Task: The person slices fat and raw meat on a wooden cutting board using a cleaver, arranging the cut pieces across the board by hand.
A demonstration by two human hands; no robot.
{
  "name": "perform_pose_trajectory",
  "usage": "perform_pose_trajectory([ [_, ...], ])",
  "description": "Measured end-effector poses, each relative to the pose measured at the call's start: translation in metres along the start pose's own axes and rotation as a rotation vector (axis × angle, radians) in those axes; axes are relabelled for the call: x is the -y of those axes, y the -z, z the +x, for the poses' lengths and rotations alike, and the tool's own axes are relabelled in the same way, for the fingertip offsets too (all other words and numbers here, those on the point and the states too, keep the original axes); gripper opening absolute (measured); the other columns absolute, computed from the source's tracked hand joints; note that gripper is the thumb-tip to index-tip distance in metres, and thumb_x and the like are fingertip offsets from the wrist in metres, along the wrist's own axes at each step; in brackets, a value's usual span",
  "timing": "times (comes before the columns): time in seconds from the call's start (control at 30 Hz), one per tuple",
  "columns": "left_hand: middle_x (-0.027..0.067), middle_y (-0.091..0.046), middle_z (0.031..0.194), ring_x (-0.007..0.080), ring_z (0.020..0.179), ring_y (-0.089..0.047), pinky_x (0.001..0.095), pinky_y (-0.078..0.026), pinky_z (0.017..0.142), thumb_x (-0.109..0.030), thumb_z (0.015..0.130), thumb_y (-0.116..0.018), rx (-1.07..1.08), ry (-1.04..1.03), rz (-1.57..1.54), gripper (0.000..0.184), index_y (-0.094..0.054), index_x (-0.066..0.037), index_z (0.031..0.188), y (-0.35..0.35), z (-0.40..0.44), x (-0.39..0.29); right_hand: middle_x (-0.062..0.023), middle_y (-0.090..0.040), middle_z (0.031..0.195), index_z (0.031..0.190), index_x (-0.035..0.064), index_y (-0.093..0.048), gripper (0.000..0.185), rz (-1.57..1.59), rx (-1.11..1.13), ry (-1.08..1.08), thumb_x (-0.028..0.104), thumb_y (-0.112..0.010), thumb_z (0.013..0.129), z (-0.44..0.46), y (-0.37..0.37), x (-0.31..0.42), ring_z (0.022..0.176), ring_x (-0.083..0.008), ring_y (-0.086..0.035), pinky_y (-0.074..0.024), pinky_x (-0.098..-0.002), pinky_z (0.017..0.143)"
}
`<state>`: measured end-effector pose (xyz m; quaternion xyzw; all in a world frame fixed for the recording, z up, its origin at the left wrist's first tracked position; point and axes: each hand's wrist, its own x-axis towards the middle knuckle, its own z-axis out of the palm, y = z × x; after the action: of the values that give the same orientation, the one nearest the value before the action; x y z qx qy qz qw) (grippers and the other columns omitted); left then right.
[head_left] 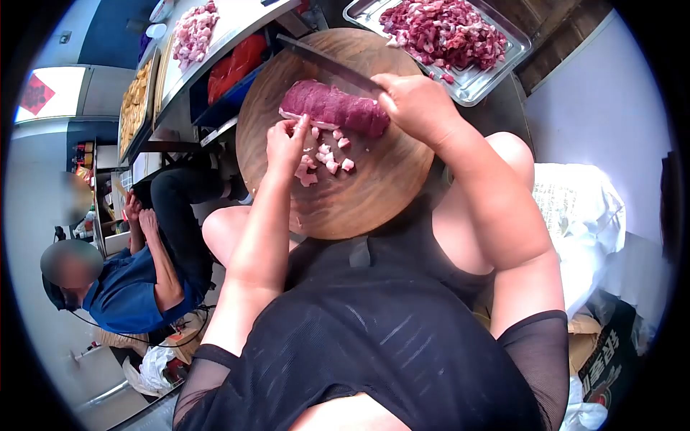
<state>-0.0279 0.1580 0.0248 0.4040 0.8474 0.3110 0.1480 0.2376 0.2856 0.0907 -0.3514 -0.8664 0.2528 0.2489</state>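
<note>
Meat slab, deep red and pale-edged

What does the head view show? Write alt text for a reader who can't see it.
A person's right hand holds a knife over a wooden board, the left hand at the edge of a slab of red meat, pale chunks beside it. Beyond is a metal tray of chopped meat; at picture left, another person in blue.

Right fingers hold a knife while left fingers touch the red meat.
</note>
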Motion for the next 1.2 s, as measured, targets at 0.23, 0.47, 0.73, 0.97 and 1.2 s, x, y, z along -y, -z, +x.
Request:
perform_pose_trajectory([
  [0.23, 0.0163, -0.064, 0.087, 0.0356, 0.087, -0.062, 0.0449, -0.051, 0.08, -0.028, 0.072, -0.079, 0.096, -0.435, 0.201, 0.024, -0.071, -0.006, 0.073, -0.024, -0.041, -0.056, -0.0147, -0.071, 0.091, 0.112, 0.0133, -0.068, 0.026, -0.077, 0.056, 0.055, 0.024, -0.055, 0.092, 0.005, -0.012, 0.006, 0.086, -0.0343, -0.068, -0.0541, -0.0462, 0.077],
  [0.47, 0.016, -0.067, 0.095, 0.0344, 0.085, -0.067, 0.0433, -0.053, 0.08, -0.006, 0.075, -0.062, 0.102, -0.705, 0.229, 0.016, -0.069, -0.005, 0.089, -0.028, -0.035, -0.031, -0.0172, -0.071, 0.093, 0.105, 0.0114, -0.069, 0.026, -0.034, 0.011, -0.019, 0.024, -0.052, 0.09, 0.009, -0.021, 0.0, 0.091, -0.0364, -0.067, -0.0525, -0.0492, 0.081],
  [0.73, 0.019, -0.065, 0.103, 0.0382, 0.098, -0.062, 0.0477, -0.051, 0.085, -0.04, 0.092, -0.061, 0.094, -0.187, 0.31, 0.034, -0.073, -0.008, 0.094, 0.003, -0.058, 0.001, -0.0193, -0.069, 0.099, 0.112, 0.0113, -0.067, 0.029, -0.05, 0.037, -0.099, 0.027, -0.054, 0.092, -0.001, -0.014, -0.013, 0.093, -0.0398, -0.064, -0.0512, -0.0482, 0.082],
  [0.97, 0.0108, -0.062, 0.094, 0.0334, 0.092, -0.06, 0.0458, -0.049, 0.081, -0.031, 0.08, -0.072, 0.09, -0.442, 0.317, 0.021, -0.069, -0.012, 0.089, -0.02, -0.099, -0.047, -0.0189, -0.069, 0.099, 0.108, 0.0096, -0.066, 0.027, -0.08, 0.074, -0.096, 0.027, -0.051, 0.094, -0.008, -0.014, -0.005, 0.096, -0.0389, -0.065, -0.0512, -0.0498, 0.083],
  [1.2, 0.0099, -0.058, 0.088, 0.0323, 0.09, -0.057, 0.0451, -0.045, 0.081, -0.023, 0.078, -0.072, -0.001, -0.571, 0.282, 0.015, -0.065, -0.011, 0.084, 0.014, -0.11, 0.01, -0.0216, -0.069, 0.094, 0.105, 0.0089, -0.066, 0.026, -0.062, 0.032, -0.092, 0.028, -0.052, 0.093, -0.008, -0.015, -0.016, 0.092, -0.0413, -0.065, -0.0503, -0.0514, 0.081],
])
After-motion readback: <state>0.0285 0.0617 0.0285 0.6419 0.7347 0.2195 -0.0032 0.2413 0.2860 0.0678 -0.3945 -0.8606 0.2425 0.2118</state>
